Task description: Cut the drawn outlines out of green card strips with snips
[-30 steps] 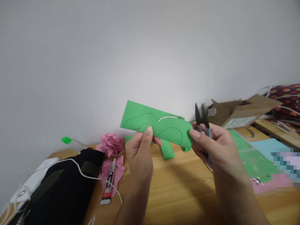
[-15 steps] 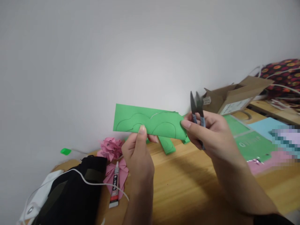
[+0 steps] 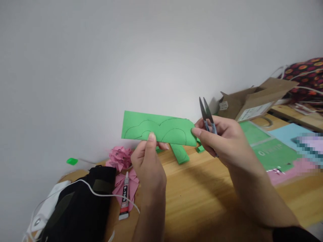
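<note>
A strip of green paper with curved, cloud-like pencil lines is held up above the table. My left hand pinches its lower edge between thumb and fingers. At the strip's right end, my right hand has its thumb and fingertips against the paper. That same hand grips a pair of scissors, blades up and slightly apart, clear of the paper. The strip's upper right corner is rounded along the drawn line. Below it on the table lies another folded green paper piece.
Pink paper flowers, a glue tube and a black cloth item crossed by a white cable are at left. At right are a torn cardboard box, green packs and blue paper. A wall rises behind the wooden table.
The scissors have tilted left, with their blades a little closer together. A pale gap along the strip's upper right line no longer shows. My right hand has shifted slightly left.
</note>
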### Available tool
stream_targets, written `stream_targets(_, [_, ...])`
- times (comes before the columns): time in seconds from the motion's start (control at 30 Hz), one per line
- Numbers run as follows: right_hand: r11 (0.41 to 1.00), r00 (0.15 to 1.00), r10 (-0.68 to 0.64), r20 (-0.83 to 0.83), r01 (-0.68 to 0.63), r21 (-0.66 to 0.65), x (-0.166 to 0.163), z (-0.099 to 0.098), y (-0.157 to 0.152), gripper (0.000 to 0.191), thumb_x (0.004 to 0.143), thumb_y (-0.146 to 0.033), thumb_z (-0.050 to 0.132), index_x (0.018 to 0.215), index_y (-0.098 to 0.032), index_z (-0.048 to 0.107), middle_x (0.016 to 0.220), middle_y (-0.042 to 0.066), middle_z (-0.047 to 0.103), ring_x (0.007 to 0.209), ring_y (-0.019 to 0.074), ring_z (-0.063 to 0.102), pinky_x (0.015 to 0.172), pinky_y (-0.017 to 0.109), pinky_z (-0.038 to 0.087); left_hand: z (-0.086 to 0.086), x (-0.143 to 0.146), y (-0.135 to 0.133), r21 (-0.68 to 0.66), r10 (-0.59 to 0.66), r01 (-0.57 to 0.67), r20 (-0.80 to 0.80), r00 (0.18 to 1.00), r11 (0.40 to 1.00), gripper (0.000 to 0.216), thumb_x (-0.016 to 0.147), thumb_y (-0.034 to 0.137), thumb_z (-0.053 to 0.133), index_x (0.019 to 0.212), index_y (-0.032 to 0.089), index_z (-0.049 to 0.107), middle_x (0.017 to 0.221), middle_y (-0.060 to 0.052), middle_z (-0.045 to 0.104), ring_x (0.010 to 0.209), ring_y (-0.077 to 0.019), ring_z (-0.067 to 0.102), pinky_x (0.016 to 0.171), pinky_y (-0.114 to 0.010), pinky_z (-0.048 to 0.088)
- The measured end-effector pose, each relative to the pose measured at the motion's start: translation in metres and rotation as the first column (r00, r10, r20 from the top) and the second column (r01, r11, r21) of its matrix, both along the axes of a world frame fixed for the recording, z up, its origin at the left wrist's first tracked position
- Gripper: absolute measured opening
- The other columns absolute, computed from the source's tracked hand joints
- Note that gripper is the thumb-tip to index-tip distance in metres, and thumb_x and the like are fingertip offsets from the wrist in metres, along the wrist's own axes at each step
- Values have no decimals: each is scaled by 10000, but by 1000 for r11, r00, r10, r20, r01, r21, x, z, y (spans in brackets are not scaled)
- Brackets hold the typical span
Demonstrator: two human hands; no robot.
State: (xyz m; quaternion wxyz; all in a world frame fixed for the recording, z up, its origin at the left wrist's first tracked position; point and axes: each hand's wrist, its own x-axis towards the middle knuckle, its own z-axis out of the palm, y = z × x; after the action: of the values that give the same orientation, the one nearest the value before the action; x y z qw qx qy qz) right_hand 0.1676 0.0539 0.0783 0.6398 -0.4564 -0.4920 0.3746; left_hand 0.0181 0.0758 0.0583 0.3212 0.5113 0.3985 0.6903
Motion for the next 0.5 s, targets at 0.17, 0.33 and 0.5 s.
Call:
stream_targets(0.17, [980, 979, 198, 56, -196, -33, 16, 0, -4, 273, 756, -364, 781, 644, -189, 604, 447, -87, 390, 356, 48, 283, 310, 179, 180, 1, -9, 4, -26, -115, 115, 3, 993, 993, 422, 889, 209, 582, 468, 182, 563, 476, 28, 518, 494, -97, 470, 594, -233, 449])
stream_targets(0.33, [896, 897, 441, -26, -442, -42, 31, -3, -7, 324, 873, -518, 646, 861, -196, 685, 438, -109, 343, 346, 48, 205, 318, 176, 159, -2, -18, 6, -26, -365, 369, 96, 926, 929, 422, 892, 229, 608, 473, 195, 577, 467, 27, 495, 507, -108, 447, 636, -259, 440])
stream_targets(0.5, [778, 784, 608, -121, -620, -105, 29, -4, -11, 333, 872, -530, 647, 1050, -253, 699, 486, -114, 314, 361, 52, 160, 290, 161, 130, -6, -19, 5, -104, -554, 579, 194, 809, 809, 413, 875, 315, 655, 486, 189, 601, 515, 0, 567, 568, -132, 540, 683, -296, 464])
